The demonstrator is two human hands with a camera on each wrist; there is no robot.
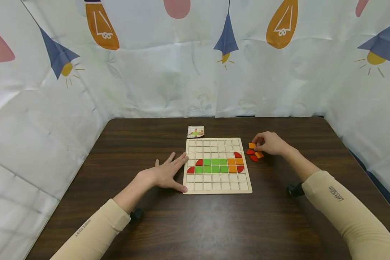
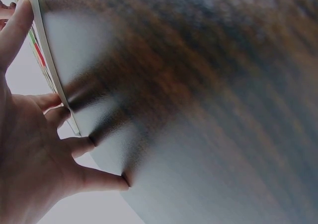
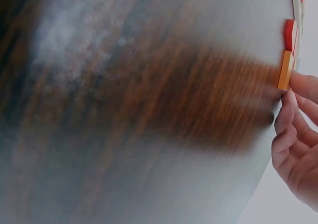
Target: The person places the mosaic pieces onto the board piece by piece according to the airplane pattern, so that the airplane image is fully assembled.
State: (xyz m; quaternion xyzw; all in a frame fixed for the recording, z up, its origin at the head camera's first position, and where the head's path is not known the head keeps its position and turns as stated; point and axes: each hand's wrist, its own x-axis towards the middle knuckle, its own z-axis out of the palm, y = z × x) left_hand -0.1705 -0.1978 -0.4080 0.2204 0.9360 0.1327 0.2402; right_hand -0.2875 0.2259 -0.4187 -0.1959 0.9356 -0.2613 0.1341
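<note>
A pale wooden grid board [image 1: 214, 186] lies on the table, with red quarter-round, green square and orange square tiles set in its middle rows. My left hand [image 1: 166, 174] is spread at the board's left side, thumb at the near corner and fingertips along the edge. In the left wrist view, the other fingertips of that hand [image 2: 35, 149] rest on the table. To the right of the board, my right hand [image 1: 270, 143] pinches an orange square tile [image 1: 251, 145] between thumb and fingers. Just below lie red quarter-round tiles [image 1: 253, 158] and another orange tile [image 1: 259, 155].
A small picture card [image 1: 196, 131] with a coloured grid pattern lies behind the board. The dark wooden table [image 1: 201, 224] ends at a white printed curtain [image 1: 169, 83] at the back and sides.
</note>
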